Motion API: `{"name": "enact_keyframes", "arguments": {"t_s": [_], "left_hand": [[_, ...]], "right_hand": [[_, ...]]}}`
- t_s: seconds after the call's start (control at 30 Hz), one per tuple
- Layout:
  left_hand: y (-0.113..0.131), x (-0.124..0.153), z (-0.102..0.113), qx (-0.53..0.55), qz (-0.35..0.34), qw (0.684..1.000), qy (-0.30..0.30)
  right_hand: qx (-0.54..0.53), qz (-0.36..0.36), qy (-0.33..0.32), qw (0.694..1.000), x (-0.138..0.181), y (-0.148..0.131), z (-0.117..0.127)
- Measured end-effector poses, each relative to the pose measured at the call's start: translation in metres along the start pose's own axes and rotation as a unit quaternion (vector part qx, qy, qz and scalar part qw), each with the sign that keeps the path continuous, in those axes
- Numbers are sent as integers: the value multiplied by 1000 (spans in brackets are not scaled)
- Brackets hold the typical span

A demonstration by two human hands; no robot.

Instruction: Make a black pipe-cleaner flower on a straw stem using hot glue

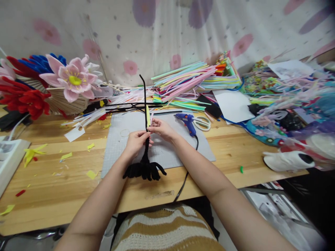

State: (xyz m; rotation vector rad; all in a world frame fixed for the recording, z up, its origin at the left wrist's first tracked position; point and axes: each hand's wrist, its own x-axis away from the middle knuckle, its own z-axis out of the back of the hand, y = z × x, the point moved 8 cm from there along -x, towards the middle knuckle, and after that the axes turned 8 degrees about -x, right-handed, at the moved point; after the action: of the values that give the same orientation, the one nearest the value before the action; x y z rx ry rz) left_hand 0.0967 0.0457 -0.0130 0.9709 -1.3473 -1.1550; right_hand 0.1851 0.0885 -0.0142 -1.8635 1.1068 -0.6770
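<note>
A black pipe-cleaner flower (145, 170) hangs head down over the front of a grey mat (115, 139), its stem running upward. My left hand (137, 142) pinches that stem near its middle. Just above and to the right, my right hand (162, 129) has its fingers closed at the same stem, where a pale yellow strip (148, 116) stands alongside. A black pipe cleaner (144, 90) extends past both hands and bends at its top end. The fingertips partly hide the spot where strip and stem meet.
A blue glue gun (187, 122) lies on the mat's right side, beside white-handled scissors (202, 123); its cord drops over the table edge. Colourful pipe cleaners (183, 83) are heaped behind. Finished flowers (74, 80) stand left. A white bottle-like object (286, 160) lies right. Yellow scraps (34, 155) litter the wooden table.
</note>
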Motion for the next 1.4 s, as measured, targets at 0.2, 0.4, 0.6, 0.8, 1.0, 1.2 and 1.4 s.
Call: {"name": "enact_keyframes", "arguments": {"t_s": [0.2,0.4,0.6,0.8,1.0,1.2,1.4], "left_hand": [[-3,-1,-1,-7,2,1000,-12],[-5,1,-6,20,23,997,-74],[-9,-2,-1,42,64,992,-101],[5,-8,38,-26,-3,996,90],[28,-6,36,-201,-128,966,102],[53,5,8,-424,-281,861,1],[57,6,13,-464,-266,845,9]], "right_hand": [[-19,-23,-18,999,-1,5,1],[-7,-19,12,1000,-3,5,6],[6,-27,20,999,-2,7,9],[25,-36,22,999,1,5,10],[16,-59,18,998,4,5,6],[13,-38,17,999,5,3,7],[26,-7,25,999,5,-4,6]]}}
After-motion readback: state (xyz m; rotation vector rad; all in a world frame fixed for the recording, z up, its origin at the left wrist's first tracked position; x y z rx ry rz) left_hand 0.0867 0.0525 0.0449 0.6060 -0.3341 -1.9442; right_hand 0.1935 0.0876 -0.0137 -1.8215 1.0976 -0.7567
